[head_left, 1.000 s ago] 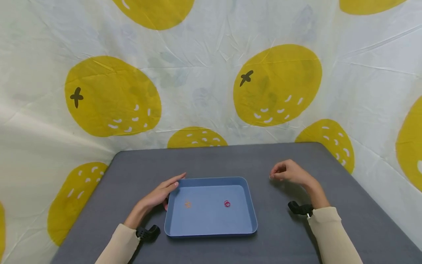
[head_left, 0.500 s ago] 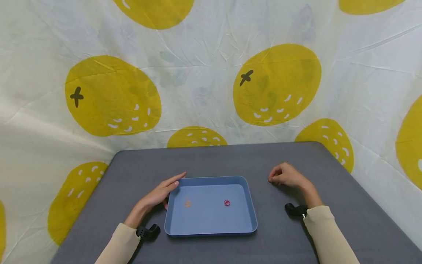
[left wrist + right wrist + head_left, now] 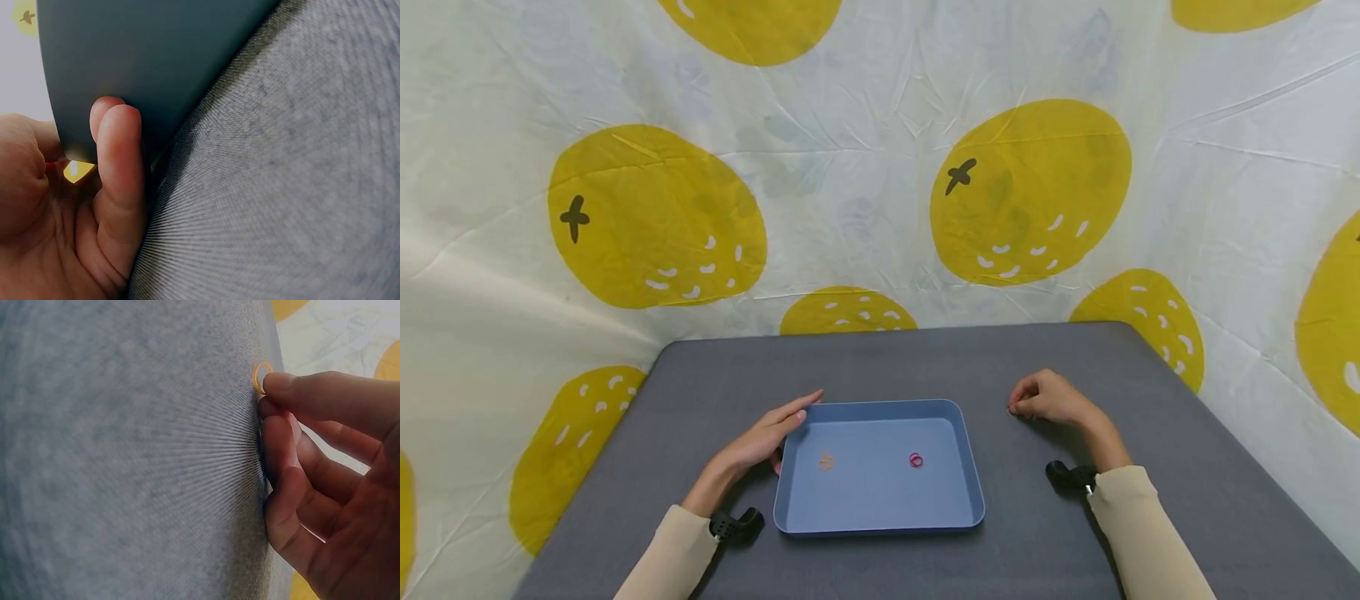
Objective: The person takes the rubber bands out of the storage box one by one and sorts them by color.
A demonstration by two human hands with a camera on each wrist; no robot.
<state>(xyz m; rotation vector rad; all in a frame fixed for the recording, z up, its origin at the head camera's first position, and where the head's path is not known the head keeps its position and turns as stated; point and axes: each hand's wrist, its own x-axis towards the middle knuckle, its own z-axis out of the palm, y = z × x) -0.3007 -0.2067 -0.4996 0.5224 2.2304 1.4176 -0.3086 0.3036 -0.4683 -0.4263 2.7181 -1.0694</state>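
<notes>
A shallow blue tray [image 3: 880, 521] stands on the grey table. In it lie a small cluster of orange rubber bands [image 3: 827, 461] at left and a few red rubber bands [image 3: 916, 460] at right. My left hand [image 3: 760, 440] rests along the tray's upper left corner, its long fingers straight across the rim. In the left wrist view, fingers [image 3: 119, 156] press the tray's outer wall [image 3: 156, 56]. To the right of the tray, my right hand [image 3: 1052, 398] pinches a small orange rubber band [image 3: 254, 378] between thumb and fingertip, close over the table.
The grey table [image 3: 925, 575] stretches around the tray on every side. A white cloth [image 3: 850, 192] printed with large yellow fruit hangs behind and beside it. Each wrist carries a black camera mount [image 3: 736, 527] just beyond a beige sleeve [image 3: 1150, 533].
My right hand has come slightly left and toward me, its fingertips drawing closer together, then has nearly stopped. The left hand and the tray keep their places.
</notes>
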